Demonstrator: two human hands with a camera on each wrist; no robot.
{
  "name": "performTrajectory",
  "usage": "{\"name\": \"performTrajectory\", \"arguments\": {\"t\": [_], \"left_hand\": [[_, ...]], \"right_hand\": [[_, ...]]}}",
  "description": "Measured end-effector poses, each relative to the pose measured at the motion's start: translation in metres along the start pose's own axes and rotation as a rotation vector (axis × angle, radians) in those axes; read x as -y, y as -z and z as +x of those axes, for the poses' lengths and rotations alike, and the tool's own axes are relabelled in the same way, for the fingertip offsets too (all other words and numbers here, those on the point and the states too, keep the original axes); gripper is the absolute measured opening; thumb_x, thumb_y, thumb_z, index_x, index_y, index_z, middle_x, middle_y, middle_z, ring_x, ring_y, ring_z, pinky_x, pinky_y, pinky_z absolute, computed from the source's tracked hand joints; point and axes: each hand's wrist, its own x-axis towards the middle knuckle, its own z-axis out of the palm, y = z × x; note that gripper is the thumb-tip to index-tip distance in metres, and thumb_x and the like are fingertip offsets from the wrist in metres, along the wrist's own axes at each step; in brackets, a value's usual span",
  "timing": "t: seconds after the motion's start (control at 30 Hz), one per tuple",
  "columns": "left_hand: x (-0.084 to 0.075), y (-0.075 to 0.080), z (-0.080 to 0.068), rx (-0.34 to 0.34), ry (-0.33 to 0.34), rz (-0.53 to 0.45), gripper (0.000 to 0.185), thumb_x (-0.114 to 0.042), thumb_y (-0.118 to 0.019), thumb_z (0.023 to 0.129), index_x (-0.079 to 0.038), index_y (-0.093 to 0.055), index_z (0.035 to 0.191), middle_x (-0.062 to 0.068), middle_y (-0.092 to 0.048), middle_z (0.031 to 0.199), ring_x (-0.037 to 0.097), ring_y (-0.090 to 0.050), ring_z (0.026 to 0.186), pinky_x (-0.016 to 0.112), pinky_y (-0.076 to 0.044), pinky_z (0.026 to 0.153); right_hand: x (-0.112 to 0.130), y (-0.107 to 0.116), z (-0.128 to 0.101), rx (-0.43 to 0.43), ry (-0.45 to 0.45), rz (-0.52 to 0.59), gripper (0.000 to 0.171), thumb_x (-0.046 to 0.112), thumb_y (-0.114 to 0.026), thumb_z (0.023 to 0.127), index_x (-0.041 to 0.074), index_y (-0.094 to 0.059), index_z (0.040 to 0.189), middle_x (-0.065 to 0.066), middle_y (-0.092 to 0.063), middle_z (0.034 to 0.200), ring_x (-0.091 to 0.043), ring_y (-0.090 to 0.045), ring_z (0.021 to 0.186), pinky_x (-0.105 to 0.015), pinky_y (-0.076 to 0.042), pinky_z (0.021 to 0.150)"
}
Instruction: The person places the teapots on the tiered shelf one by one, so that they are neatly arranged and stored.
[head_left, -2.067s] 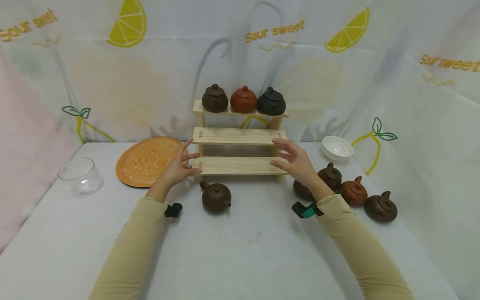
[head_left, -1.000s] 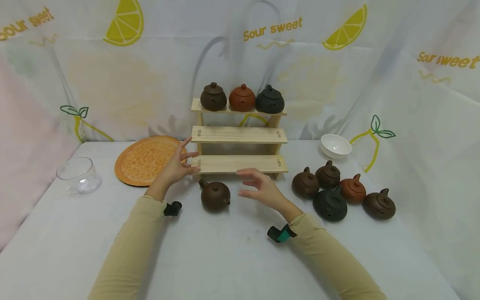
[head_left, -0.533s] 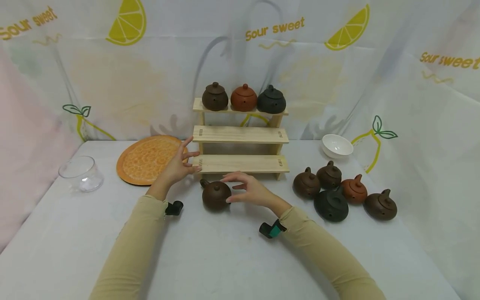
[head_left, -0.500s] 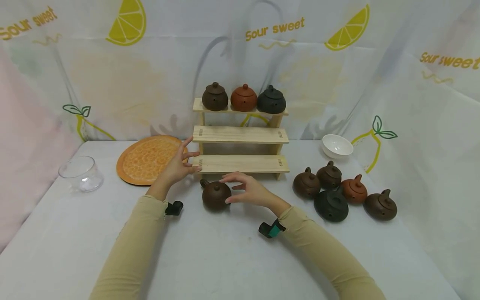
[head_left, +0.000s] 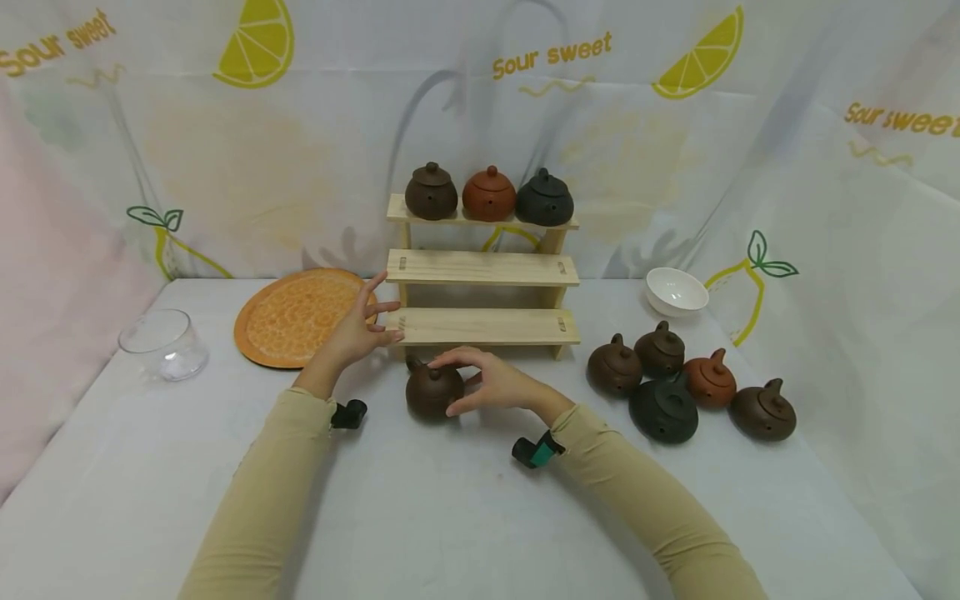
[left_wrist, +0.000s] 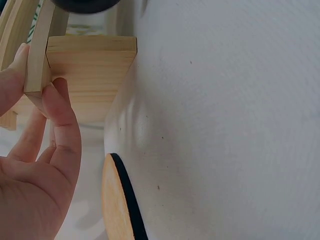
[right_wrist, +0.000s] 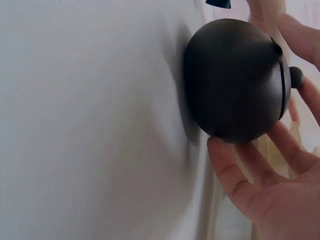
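My left hand pinches the left end of the wooden display stand's lowest shelf; in the left wrist view, thumb and fingers lie on either side of the board. A dark brown teapot stands on the table in front of the stand, its handle toward the back left. My right hand curls round it from the right. In the right wrist view, fingertips touch the far side of the teapot, and one finger reaches the lid knob. The thumb is beside the lid; its contact is unclear.
Three teapots stand on the top shelf. Several more teapots cluster on the right, before a white bowl. On the left are a round orange-patterned board and a clear glass bowl. A printed curtain hangs behind.
My right hand has left the right end of the stand, moved left and down, and closed in on the dark brown teapot. My left hand has kept its place on the lowest shelf.
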Motion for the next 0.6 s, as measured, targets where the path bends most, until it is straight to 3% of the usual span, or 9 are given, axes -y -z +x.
{"name": "performTrajectory", "arguments": {"t": [0.17, 0.3, 0.43, 0.6], "left_hand": [[-0.002, 0.001, -0.001, 0.008, 0.004, -0.002, 0.097, 0.005, -0.065, 0.084, -0.033, -0.004, 0.149, 0.021, -0.041, 0.139, 0.043, -0.052, 0.099, 0.023, -0.048, 0.069], [-0.002, 0.001, -0.002, 0.003, 0.004, 0.001, 0.098, 0.005, -0.065, 0.084, -0.033, -0.004, 0.149, 0.021, -0.042, 0.139, 0.042, -0.053, 0.097, 0.023, -0.047, 0.069], [-0.001, 0.001, -0.001, 0.002, 0.009, 0.003, 0.097, 0.004, -0.065, 0.084, -0.033, -0.004, 0.149, 0.021, -0.042, 0.139, 0.042, -0.053, 0.097, 0.024, -0.047, 0.069], [0.0, 0.001, -0.001, 0.001, 0.004, 0.004, 0.097, 0.004, -0.066, 0.084, -0.033, -0.004, 0.149, 0.021, -0.042, 0.138, 0.043, -0.052, 0.101, 0.025, -0.047, 0.071]], "right_hand": [[0.001, 0.005, -0.007, -0.028, -0.045, -0.047, 0.063, 0.015, -0.082, 0.072, 0.015, -0.054, 0.128, 0.0, -0.046, 0.124, -0.018, -0.049, 0.106, -0.039, -0.047, 0.082], [-0.001, 0.003, -0.008, -0.015, -0.066, -0.033, 0.069, 0.015, -0.083, 0.07, 0.018, -0.051, 0.132, -0.001, -0.042, 0.126, -0.019, -0.047, 0.111, -0.038, -0.046, 0.084], [-0.001, -0.006, -0.004, 0.032, -0.028, -0.078, 0.074, 0.02, -0.084, 0.07, 0.017, -0.047, 0.134, -0.002, -0.041, 0.129, -0.017, -0.042, 0.116, -0.033, -0.042, 0.089], [-0.001, -0.012, 0.0, 0.024, 0.029, -0.176, 0.073, 0.023, -0.085, 0.069, 0.016, -0.049, 0.132, 0.0, -0.046, 0.129, -0.014, -0.04, 0.117, -0.032, -0.035, 0.094]]}}
